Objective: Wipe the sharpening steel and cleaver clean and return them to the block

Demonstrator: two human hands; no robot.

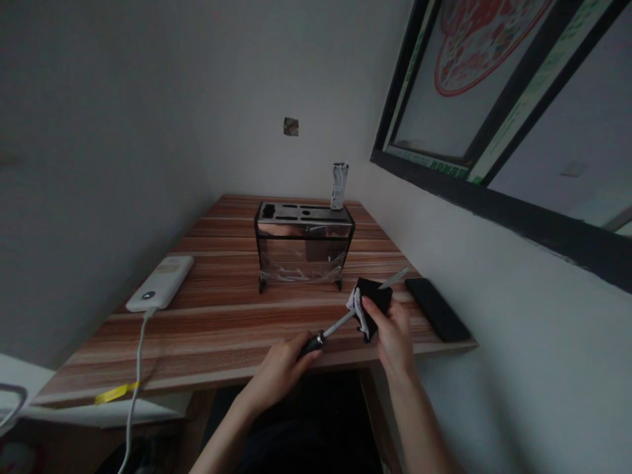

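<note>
My left hand (284, 365) is closed round the black handle of a thin metal rod tool (338, 325), perhaps a sharpening steel, whose tip (397, 277) points up to the right. My right hand (392, 329) pinches a black cloth with a white edge (371, 299) wrapped around the middle of the rod. Both hands are over the front right edge of the wooden table (222, 329). Behind them stands a shiny metal knife holder (303, 247) with slots in its top.
A white power bank (162, 282) with a white cable (135, 382) lies at the left of the table. A black phone (437, 308) lies at the right edge. A small silvery packet (339, 185) stands at the back by the wall. A dark-framed window (494, 184) is to the right.
</note>
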